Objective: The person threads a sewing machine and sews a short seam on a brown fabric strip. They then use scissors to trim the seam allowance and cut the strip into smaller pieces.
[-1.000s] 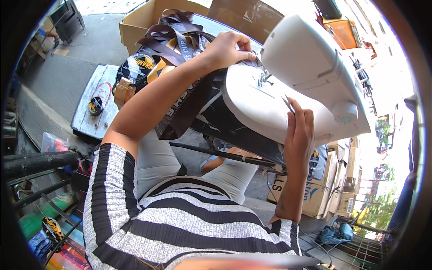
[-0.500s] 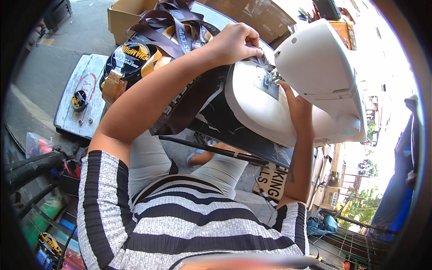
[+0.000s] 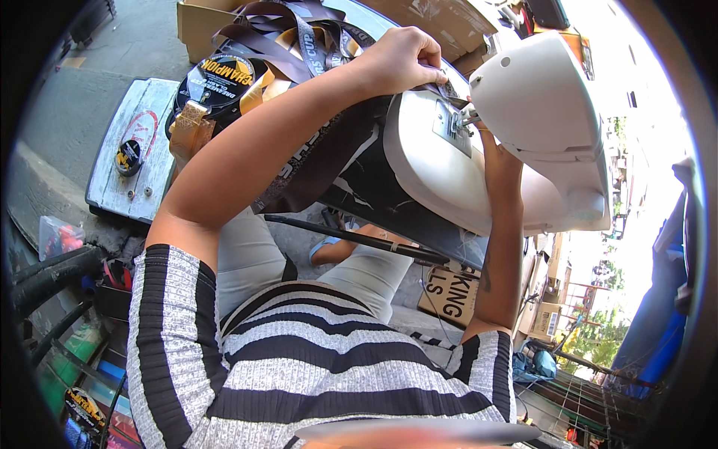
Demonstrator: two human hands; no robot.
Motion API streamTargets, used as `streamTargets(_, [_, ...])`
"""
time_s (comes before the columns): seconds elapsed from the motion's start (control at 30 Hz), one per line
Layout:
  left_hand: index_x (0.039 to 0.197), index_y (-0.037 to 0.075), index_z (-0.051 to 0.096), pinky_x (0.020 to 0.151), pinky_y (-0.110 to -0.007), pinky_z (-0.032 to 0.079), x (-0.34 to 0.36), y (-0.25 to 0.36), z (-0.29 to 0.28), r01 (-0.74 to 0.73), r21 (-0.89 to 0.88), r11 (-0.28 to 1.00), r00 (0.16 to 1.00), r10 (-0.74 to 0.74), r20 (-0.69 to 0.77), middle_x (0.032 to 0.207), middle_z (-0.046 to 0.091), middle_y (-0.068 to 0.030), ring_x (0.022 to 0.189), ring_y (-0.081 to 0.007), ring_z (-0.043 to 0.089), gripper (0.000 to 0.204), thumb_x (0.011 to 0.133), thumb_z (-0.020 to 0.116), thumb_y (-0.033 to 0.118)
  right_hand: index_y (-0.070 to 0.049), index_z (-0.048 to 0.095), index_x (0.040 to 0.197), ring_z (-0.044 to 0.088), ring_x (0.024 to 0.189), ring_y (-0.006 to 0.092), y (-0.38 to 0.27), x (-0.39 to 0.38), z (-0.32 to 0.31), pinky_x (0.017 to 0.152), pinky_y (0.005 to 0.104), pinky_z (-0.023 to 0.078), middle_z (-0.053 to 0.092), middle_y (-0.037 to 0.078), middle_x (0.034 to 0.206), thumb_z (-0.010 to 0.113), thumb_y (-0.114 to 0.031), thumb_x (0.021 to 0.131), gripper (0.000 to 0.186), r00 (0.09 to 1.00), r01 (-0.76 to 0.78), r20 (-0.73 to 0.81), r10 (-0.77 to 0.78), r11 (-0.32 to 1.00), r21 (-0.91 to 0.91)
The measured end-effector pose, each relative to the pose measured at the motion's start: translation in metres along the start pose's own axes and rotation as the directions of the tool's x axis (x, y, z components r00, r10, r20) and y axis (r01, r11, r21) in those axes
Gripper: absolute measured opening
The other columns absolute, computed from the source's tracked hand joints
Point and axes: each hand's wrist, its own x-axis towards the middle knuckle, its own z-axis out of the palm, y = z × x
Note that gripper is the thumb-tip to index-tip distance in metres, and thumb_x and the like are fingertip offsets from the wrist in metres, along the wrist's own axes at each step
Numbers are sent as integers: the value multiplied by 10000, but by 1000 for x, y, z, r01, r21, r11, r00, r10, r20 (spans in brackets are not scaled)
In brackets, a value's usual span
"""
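My left hand (image 3: 407, 63) is closed in a pinch on the end of a dark printed ribbon (image 3: 446, 88), held over the bed at the far side of a white sewing machine (image 3: 531, 90). My right hand (image 3: 502, 161) reaches up beside the needle and presser foot (image 3: 467, 117). The machine's head hides most of its fingers, so what they touch is unclear. Below my left forearm, a wide dark ribbon (image 3: 329, 161) hangs down past the table edge. A heap of dark, grey and gold ribbons (image 3: 299, 41) lies to the left of the machine, with round black-and-gold medals (image 3: 217, 82) beside it.
A weathered white board (image 3: 112, 176) at the left carries a small round black-and-gold piece (image 3: 129, 157). An open cardboard box (image 3: 200, 30) stands behind the ribbons. Under the table are a dark bar (image 3: 359, 241) and a lettered sign (image 3: 449, 292). A wire rack (image 3: 583, 404) is at lower right.
My left hand has shifted slightly right and up with the ribbon end, closer to the needle. My right fingers have moved up behind the presser foot and show less. The view has shifted a little.
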Motion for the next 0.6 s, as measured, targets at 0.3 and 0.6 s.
streamTargets(0.3, [827,-13,729,665,-286,524,2,-7,7,7,-19,1000,1000,-7,-18,777,697,-165,684,-222,671,245,763,804,211,-22,677,1110,618,947,208,0,-2,0,874,366,464,691,98,1024,690,-85,877,242,999,-36,-9,36,999,24])
streamTargets(0.6, [830,1,733,670,-289,519,4,-9,6,-8,9,1000,1000,9,-6,782,700,-159,689,-222,669,242,762,802,223,-12,675,1078,627,957,217,-4,-3,-1,874,376,471,694,100,1032,690,-75,873,215,1000,-9,-4,9,999,41])
